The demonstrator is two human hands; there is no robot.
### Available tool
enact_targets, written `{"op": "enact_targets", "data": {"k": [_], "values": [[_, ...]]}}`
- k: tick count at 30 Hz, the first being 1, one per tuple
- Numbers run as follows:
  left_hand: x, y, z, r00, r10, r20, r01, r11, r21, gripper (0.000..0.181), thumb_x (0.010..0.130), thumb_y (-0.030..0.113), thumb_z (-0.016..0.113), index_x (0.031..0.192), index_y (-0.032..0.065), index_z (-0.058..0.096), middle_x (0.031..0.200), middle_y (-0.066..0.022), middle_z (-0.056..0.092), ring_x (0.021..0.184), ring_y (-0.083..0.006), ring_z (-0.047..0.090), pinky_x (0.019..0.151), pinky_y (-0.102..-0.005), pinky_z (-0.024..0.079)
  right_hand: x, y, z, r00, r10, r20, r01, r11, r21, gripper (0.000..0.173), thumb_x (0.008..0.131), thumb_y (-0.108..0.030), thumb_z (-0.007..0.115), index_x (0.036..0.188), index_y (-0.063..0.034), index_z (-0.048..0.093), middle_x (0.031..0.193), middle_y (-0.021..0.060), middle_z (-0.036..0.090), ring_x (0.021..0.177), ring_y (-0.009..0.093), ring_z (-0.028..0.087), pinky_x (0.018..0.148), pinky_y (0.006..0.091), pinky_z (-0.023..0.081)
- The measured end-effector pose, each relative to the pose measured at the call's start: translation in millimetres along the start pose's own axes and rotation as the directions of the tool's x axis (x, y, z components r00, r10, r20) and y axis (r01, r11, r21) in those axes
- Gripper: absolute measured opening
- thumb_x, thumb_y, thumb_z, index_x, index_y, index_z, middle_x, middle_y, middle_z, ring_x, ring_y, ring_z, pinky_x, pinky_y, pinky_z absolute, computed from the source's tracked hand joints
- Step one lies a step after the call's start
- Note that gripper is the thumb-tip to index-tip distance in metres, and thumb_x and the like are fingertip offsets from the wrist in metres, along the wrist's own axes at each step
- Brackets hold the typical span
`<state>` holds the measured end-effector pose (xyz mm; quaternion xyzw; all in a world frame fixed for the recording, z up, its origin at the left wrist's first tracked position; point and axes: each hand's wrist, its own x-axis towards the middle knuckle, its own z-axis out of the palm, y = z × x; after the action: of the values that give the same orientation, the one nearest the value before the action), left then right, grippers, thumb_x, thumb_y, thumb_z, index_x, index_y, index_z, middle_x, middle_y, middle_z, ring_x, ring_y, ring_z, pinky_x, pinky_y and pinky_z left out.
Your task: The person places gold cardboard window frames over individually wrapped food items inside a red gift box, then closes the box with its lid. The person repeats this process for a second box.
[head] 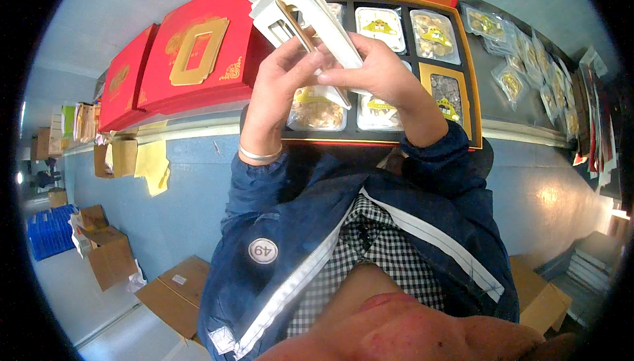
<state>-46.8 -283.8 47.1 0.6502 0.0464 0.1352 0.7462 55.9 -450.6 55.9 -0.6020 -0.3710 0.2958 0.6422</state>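
Note:
Both my hands hold a stack of cardboard frames (327, 21) with pale sides facing me and cut-out windows, tilted above an open gift box. My left hand (282, 71) grips the left part of the stack, and my right hand (386, 71) grips the right part. The thumbs nearly meet at the lower end. Below them, the red and gold gift box (470, 88) has black compartments. They contain clear-wrapped food trays with yellow-green labels, such as a white tray (380, 29) and a tray of pale pieces (436, 36). A gold frame (426, 76) surrounds the dark contents at the right.
Two closed red boxes (198, 93) (126, 83) stand to the left, with gold card frames (181, 66) on the larger lid. Wrapped food packs (510, 81) lie on the worktop at right. Cardboard cartons (176, 291) and a blue crate (52, 232) are on the floor.

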Motion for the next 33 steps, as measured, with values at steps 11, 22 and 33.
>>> {"op": "enact_targets", "data": {"k": [11,22,33], "values": [[3.0,-6.0,-6.7,0.999,-0.030,0.043,0.033,0.998,-0.052,0.053,0.097,0.021,0.066,0.139,-0.0072,0.051,0.122,-0.0199,0.065,0.110,-0.0244,0.067,0.077,-0.0297,0.063,-2.0,12.0,-9.8,0.998,0.065,0.011,-0.066,0.997,0.051,0.045,0.083,-0.023,0.083,0.117,0.0022,0.068,0.105,0.0096,0.072,0.096,0.015,0.067,0.086,0.0284,0.053],[5.7,-11.3,-6.4,0.999,0.018,0.043,-0.016,0.999,-0.032,0.044,0.101,0.020,0.059,0.137,-0.0046,0.054,0.118,-0.0154,0.068,0.099,-0.0202,0.070,0.071,-0.0302,0.063,2.1,20.7,-9.0,1.000,0.028,-0.010,-0.026,0.980,0.197,0.040,0.087,-0.023,0.078,0.117,0.0003,0.067,0.100,0.0069,0.072,0.092,0.015,0.067,0.083,0.0297,0.053],[11.3,-17.9,1.0,0.998,0.043,-0.052,-0.046,0.996,-0.070,0.047,0.102,0.021,0.055,0.141,-0.0041,0.050,0.124,-0.0140,0.065,0.104,-0.0219,0.069,0.083,-0.0342,0.060,2.5,14.6,-4.1,0.874,-0.329,-0.358,0.161,0.890,-0.426,0.026,0.085,-0.012,0.066,0.107,0.0022,0.066,0.086,0.0117,0.065,0.079,0.017,0.065,0.070,0.0314,0.053]]}}
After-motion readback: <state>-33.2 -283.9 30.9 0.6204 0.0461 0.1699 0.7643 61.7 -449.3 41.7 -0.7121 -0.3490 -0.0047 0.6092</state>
